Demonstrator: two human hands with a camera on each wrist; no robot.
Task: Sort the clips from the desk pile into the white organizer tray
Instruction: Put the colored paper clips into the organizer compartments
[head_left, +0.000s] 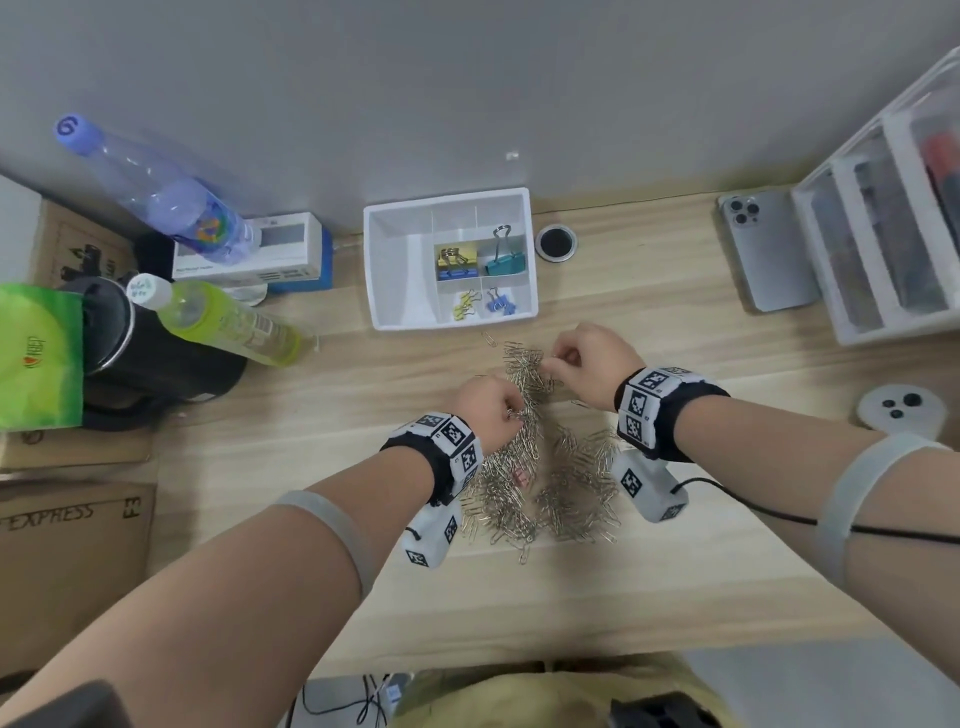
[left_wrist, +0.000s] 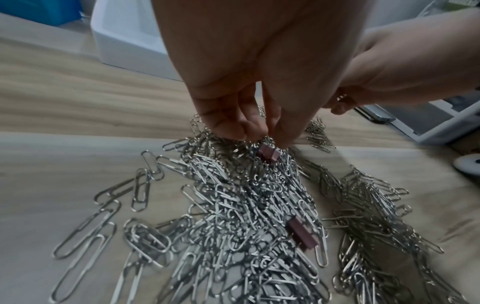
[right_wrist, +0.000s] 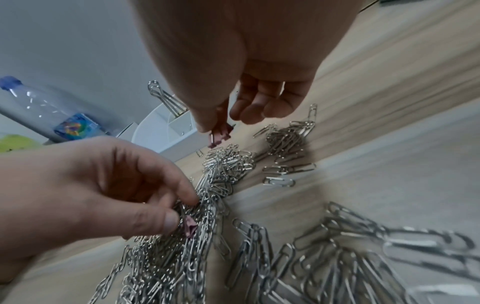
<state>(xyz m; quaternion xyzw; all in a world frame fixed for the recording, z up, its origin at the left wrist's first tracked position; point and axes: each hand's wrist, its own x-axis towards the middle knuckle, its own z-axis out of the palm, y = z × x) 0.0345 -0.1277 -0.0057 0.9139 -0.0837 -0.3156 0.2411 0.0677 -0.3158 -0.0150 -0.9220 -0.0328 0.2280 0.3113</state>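
The step in hand looks to be fishing the small pink binder clips out of the pile of paper clips (head_left: 524, 457) on the desk (head_left: 675, 597) and carrying them to the white organizer tray (head_left: 387, 270). To do it well, each pink clip should be pinched by its body or its wire handles and lifted slowly, with a slight shake, so tangled paper clips drop away rather than ride along into the tray. The left hand (head_left: 488, 410) has its fingers curled down into the pile, thumb and forefinger closed to a narrow pinch at a pink clip (left_wrist: 270, 155) just below the fingertips (left_wrist: 285, 139); paper clips cling around it, so how cleanly it is held cannot be told. The right hand (head_left: 592, 364) pinches another pink clip (right_wrist: 219, 134) between thumb and forefinger, clear above the paper clips, its other fingers (right_wrist: 255, 112) loosely curled and apart from it. A third pink clip (left_wrist: 302, 232) lies in the pile, nearer the left wrist. The tray stands just beyond both hands, some of its compartments already holding coloured binder clips.
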